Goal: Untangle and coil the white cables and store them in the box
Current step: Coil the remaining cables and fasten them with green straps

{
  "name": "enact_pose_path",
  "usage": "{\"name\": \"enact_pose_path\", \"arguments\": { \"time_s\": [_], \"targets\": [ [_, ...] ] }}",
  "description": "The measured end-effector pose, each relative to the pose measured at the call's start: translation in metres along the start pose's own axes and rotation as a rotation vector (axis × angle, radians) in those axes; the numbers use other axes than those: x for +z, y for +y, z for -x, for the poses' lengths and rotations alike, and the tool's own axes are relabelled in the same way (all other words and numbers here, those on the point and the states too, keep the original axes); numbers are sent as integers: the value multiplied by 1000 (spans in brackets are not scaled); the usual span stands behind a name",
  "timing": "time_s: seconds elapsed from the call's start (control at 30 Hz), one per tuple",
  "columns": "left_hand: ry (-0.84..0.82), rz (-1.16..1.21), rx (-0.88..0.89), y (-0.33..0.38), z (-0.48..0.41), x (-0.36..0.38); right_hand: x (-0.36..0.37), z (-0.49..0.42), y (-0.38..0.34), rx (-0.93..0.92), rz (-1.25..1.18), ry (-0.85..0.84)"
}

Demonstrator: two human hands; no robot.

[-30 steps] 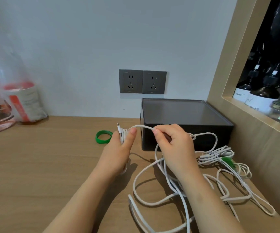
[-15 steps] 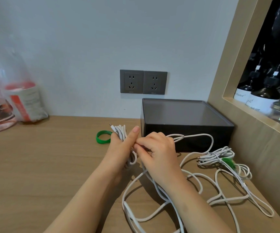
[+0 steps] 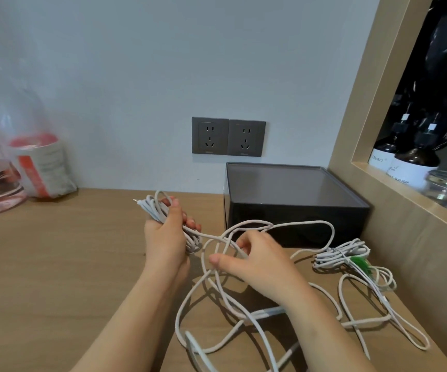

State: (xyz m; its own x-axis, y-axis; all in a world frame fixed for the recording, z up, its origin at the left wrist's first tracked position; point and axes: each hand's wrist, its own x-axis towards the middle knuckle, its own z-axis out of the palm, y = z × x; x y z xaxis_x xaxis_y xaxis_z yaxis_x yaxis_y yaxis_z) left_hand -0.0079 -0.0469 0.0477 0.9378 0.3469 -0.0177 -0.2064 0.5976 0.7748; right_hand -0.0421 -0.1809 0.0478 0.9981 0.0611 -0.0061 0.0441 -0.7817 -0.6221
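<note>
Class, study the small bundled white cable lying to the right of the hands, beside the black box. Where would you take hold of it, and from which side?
Grip the bundled cable across its tight middle, from above. It lies flat on the desk, strands packed side by side there; the loose loops trailing past the green tie would probably just pull out.

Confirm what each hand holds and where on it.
The left hand grips the coiled bundle of white cable round its middle, plug end poking out above. The right hand holds the loose strand leading off that coil, between its curled fingers.
</note>
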Motion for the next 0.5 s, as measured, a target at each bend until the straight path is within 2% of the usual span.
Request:
{"name": "enact_pose_path", "arguments": {
  "time_s": [0.07,0.1,0.23,0.4,0.5],
  "targets": [
    [-3,22,-29,0,2,1,3,1,-1,18,-94,-129],
    [-9,32,-42,0,4,1,4,1,-2,0,-121,-131],
    [-23,175,-136,7,6,6,-5,-1,-2,-32,-111,97],
    [-7,514,-446,24,-1,12,-24,7,2,-26,-236,135],
    [-57,643,-577,36,-6,20,-38,5,5,-54,-193,212]
  ]
}}
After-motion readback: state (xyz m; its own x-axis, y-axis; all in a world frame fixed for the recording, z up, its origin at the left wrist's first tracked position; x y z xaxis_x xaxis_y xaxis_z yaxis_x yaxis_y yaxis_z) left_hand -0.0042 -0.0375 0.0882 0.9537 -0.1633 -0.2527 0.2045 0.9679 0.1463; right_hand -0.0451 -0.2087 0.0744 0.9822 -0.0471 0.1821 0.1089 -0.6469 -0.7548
